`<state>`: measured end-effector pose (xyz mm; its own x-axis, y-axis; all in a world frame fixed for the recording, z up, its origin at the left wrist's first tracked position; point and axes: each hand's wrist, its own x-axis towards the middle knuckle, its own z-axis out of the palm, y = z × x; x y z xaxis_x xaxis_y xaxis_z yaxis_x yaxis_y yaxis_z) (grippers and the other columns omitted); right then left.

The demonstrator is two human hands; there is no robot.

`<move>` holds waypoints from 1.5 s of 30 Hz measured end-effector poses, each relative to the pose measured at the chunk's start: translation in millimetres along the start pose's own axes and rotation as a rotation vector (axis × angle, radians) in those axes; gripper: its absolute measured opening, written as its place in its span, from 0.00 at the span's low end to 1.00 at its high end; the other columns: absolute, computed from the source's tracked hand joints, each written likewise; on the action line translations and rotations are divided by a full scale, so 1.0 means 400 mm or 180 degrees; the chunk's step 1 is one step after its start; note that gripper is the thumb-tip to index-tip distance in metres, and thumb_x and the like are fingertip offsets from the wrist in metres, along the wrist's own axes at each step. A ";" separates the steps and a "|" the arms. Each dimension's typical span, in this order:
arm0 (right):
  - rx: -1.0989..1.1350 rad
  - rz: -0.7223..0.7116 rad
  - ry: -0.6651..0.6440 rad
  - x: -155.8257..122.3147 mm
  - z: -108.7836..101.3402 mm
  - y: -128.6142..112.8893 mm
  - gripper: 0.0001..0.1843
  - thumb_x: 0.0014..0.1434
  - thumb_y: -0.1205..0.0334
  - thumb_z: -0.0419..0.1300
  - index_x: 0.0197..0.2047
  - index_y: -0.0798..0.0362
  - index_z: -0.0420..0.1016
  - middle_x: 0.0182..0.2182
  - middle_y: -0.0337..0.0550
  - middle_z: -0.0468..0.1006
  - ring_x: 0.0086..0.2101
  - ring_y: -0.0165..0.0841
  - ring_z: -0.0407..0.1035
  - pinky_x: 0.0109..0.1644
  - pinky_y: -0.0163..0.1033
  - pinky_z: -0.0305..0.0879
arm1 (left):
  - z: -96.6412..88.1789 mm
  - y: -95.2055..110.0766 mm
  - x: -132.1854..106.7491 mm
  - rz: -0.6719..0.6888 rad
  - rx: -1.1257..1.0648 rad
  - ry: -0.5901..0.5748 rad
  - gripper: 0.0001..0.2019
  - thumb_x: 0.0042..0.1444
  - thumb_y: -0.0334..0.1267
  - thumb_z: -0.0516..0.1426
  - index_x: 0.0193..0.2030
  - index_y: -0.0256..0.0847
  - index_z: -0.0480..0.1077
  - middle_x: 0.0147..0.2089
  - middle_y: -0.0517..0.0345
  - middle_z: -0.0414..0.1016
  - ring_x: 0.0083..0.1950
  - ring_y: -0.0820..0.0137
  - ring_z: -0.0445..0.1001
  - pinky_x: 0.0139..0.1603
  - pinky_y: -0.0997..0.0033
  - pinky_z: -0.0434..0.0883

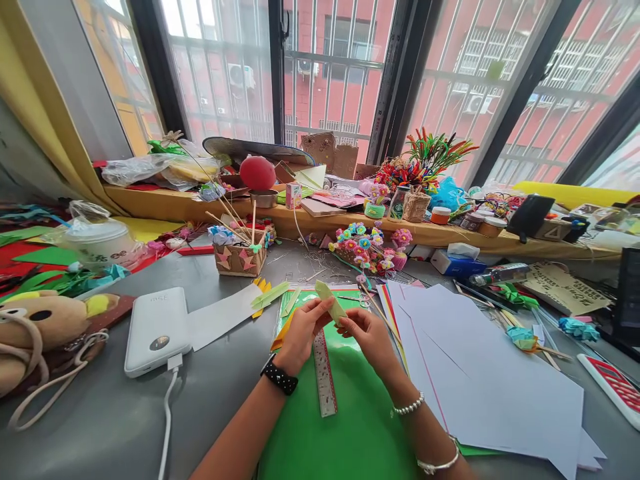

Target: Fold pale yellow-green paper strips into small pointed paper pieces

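Note:
A folded strip of pale green paper [331,300] is pinched between my two hands above the green mat [360,400]. My left hand [305,330], with a dark dotted band at the wrist, grips the strip's left side. On the other side, the fingers of my right hand [367,333] are closed on its lower right end. Beneath my hands a clear ruler [325,377] with a red edge lies on the mat, its top partly hidden. More folded pale green strips [270,295] rest beyond my left hand, near orange paper pieces [261,307].
A white power bank [157,327] with a cable and a white paper strip [225,317] lie to the left. White sheets [480,373] spread on the right. Behind stand a cardboard box [240,259] with sticks and a bunch of colourful flowers [367,243]. A cluttered ledge [310,223] runs below the windows.

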<state>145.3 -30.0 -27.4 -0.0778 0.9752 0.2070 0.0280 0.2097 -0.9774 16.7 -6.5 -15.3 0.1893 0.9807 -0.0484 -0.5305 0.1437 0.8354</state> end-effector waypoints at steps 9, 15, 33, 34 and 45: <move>-0.0248 -0.0025 0.0368 0.001 -0.021 -0.007 0.10 0.47 0.57 0.57 0.25 0.56 0.68 0.18 0.39 0.72 0.20 0.29 0.67 0.24 0.33 0.63 | 0.005 0.009 -0.008 -0.0062 0.0544 0.0003 0.10 0.37 0.38 0.61 0.27 0.34 0.71 0.28 0.58 0.73 0.30 0.74 0.70 0.37 0.73 0.67; -0.0057 -0.0004 0.0432 0.001 -0.024 -0.017 0.11 0.46 0.56 0.57 0.28 0.57 0.70 0.22 0.40 0.72 0.23 0.29 0.67 0.26 0.34 0.64 | 0.002 -0.001 -0.006 -0.0126 0.0574 -0.0046 0.11 0.36 0.38 0.62 0.28 0.34 0.72 0.30 0.56 0.74 0.32 0.72 0.71 0.38 0.72 0.67; -0.0107 -0.0212 0.0392 0.005 -0.034 -0.020 0.11 0.46 0.59 0.58 0.33 0.56 0.71 0.25 0.40 0.73 0.23 0.30 0.68 0.27 0.35 0.65 | 0.001 -0.004 -0.005 -0.0368 0.0378 -0.0303 0.09 0.38 0.33 0.61 0.30 0.35 0.72 0.32 0.55 0.75 0.33 0.72 0.72 0.41 0.73 0.67; -0.0140 -0.0238 0.0421 0.005 -0.034 -0.019 0.11 0.47 0.59 0.57 0.33 0.55 0.72 0.25 0.41 0.73 0.23 0.30 0.67 0.27 0.36 0.65 | 0.001 -0.004 -0.005 -0.0387 0.0369 -0.0315 0.09 0.38 0.33 0.61 0.30 0.35 0.72 0.32 0.55 0.75 0.33 0.72 0.72 0.41 0.73 0.67; -0.0477 -0.0419 0.0470 0.004 -0.040 -0.014 0.10 0.47 0.64 0.54 0.33 0.53 0.74 0.29 0.42 0.74 0.26 0.31 0.68 0.29 0.36 0.65 | -0.009 0.014 -0.007 -0.0443 0.0309 -0.0500 0.14 0.41 0.33 0.59 0.38 0.38 0.66 0.35 0.53 0.74 0.37 0.68 0.73 0.45 0.67 0.66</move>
<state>160.9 -28.6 -21.1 0.0555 0.9362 0.3470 0.1756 0.3330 -0.9264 10.3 -7.9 -12.6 0.3855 0.9185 -0.0874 -0.4098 0.2553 0.8757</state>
